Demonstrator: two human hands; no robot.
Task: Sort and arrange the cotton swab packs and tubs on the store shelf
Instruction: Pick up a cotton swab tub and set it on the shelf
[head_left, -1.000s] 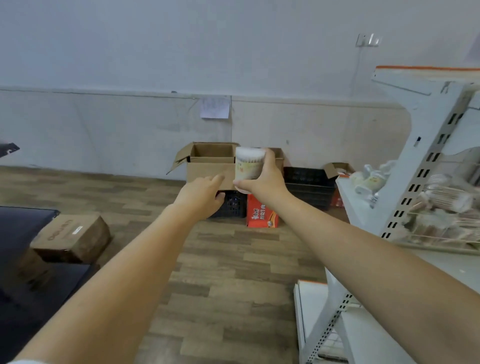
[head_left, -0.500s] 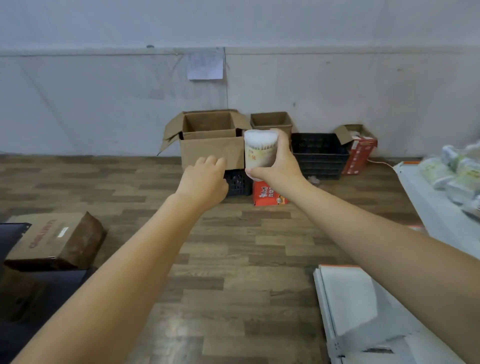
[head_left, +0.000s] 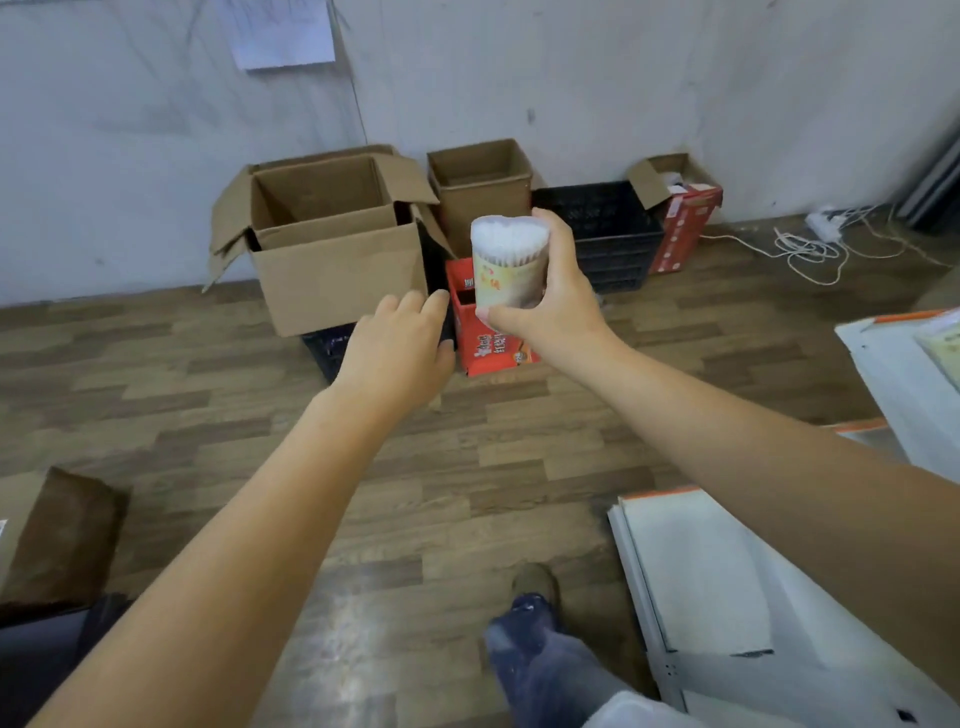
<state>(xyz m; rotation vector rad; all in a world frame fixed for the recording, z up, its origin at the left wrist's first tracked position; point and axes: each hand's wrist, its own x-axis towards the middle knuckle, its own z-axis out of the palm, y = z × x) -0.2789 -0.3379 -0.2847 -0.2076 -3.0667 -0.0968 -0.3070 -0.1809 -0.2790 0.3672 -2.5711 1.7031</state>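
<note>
My right hand (head_left: 550, 306) grips an upright clear tub of cotton swabs (head_left: 508, 265), thumb under its base and fingers wrapped round its right side. White swab tips fill the tub's top. My left hand (head_left: 397, 351) hovers just left of and below the tub, fingers loosely curled and holding nothing. The white store shelf (head_left: 893, 374) shows only at the right edge, with a pale pack (head_left: 943, 348) lying on it.
On the wooden floor by the wall stand a large open cardboard box (head_left: 332, 244), a smaller open box (head_left: 480, 189), a red carton (head_left: 485, 338), black crates (head_left: 610, 234) and another red box (head_left: 683, 221). White cables (head_left: 810, 247) lie at right. A brown box (head_left: 57, 535) sits at left. My foot (head_left: 535, 587) is below.
My view has tilted down and moved closer to the boxes; the shelf has slid out to the right edge. Both hands stay extended, the right still holding the tub.
</note>
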